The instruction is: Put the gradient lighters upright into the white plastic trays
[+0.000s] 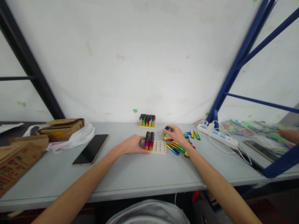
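Observation:
My left hand (133,144) is curled about the left end of a white tray with round holes (160,147), its thumb along the front and a finger behind. Two rows of upright lighters (149,141), pink to orange with black tops, stand in the tray's left part; its right part shows bare holes. To the right of the tray, my right hand (175,133) pinches a yellow-green lighter (164,134) by its dark top end. Several shiny lighters (175,145) in gold, green, blue and red lie loose below and beside this hand.
A second filled lighter tray (147,120) stands near the wall. A phone (91,149) and cardboard boxes (61,129) are at left. A white power strip (217,136) with cables lies at right by a blue frame (233,68). Another person's blurred hand (289,135) shows at far right.

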Demonstrator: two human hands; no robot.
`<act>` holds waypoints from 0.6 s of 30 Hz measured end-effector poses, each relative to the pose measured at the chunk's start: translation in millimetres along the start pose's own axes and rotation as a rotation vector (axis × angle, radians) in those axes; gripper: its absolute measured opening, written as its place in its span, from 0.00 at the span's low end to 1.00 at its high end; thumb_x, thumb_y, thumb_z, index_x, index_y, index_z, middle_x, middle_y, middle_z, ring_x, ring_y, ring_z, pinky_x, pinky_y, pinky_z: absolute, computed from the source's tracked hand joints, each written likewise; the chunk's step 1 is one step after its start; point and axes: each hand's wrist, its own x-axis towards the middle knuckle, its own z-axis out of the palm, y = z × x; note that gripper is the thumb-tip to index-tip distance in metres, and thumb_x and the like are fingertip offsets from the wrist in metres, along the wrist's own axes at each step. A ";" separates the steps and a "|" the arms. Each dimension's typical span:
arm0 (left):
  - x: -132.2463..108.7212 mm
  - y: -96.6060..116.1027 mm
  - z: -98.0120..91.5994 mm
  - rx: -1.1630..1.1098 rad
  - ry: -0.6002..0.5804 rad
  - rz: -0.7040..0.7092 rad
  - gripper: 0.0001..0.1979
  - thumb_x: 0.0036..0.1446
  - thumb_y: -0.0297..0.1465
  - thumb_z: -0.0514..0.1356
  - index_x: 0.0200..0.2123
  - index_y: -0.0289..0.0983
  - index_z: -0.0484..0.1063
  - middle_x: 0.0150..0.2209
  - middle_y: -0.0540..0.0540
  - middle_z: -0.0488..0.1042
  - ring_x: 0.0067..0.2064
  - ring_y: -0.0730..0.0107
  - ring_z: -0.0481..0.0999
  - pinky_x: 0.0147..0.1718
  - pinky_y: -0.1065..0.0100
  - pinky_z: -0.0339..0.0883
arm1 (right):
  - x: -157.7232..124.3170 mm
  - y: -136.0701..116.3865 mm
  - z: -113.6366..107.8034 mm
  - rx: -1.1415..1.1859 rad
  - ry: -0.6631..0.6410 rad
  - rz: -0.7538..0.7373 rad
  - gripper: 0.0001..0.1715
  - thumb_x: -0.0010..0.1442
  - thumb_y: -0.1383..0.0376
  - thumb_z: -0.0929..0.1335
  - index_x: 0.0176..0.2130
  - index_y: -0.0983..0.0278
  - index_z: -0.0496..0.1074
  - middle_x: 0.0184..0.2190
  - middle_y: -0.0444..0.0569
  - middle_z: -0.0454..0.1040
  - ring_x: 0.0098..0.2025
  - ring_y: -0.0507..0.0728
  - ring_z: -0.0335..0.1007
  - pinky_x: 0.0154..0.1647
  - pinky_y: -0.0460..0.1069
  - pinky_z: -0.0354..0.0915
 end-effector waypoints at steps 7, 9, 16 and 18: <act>-1.5 0.7 0.4 -0.039 0.002 0.025 0.28 0.47 0.54 0.64 0.40 0.36 0.75 0.24 0.52 0.70 0.25 0.70 0.67 0.24 0.71 0.52 | -8.0 -21.7 22.6 0.548 -0.183 0.053 0.25 0.65 0.43 0.61 0.35 0.62 0.66 0.26 0.42 0.66 0.26 0.51 0.62 0.28 0.47 0.60; -1.7 1.2 0.6 -0.035 -0.002 0.020 0.29 0.47 0.54 0.64 0.41 0.36 0.75 0.23 0.53 0.69 0.25 0.70 0.66 0.24 0.71 0.52 | -10.5 -27.4 26.5 0.631 -0.220 0.093 0.23 0.65 0.43 0.62 0.39 0.60 0.64 0.23 0.38 0.61 0.21 0.50 0.56 0.24 0.45 0.57; -2.4 2.6 1.5 -0.017 0.008 0.004 0.27 0.47 0.53 0.64 0.40 0.36 0.75 0.24 0.52 0.69 0.25 0.70 0.67 0.24 0.71 0.52 | -14.3 -36.5 31.3 0.275 -0.081 -0.048 0.24 0.65 0.46 0.62 0.29 0.61 0.60 0.23 0.40 0.59 0.26 0.51 0.54 0.27 0.46 0.53; -2.9 3.5 1.1 -0.013 0.008 0.004 0.27 0.48 0.53 0.64 0.41 0.36 0.74 0.24 0.52 0.70 0.25 0.69 0.67 0.24 0.70 0.53 | -14.7 -38.2 31.3 0.184 -0.043 -0.069 0.26 0.65 0.46 0.61 0.26 0.62 0.59 0.22 0.40 0.59 0.27 0.51 0.55 0.28 0.46 0.53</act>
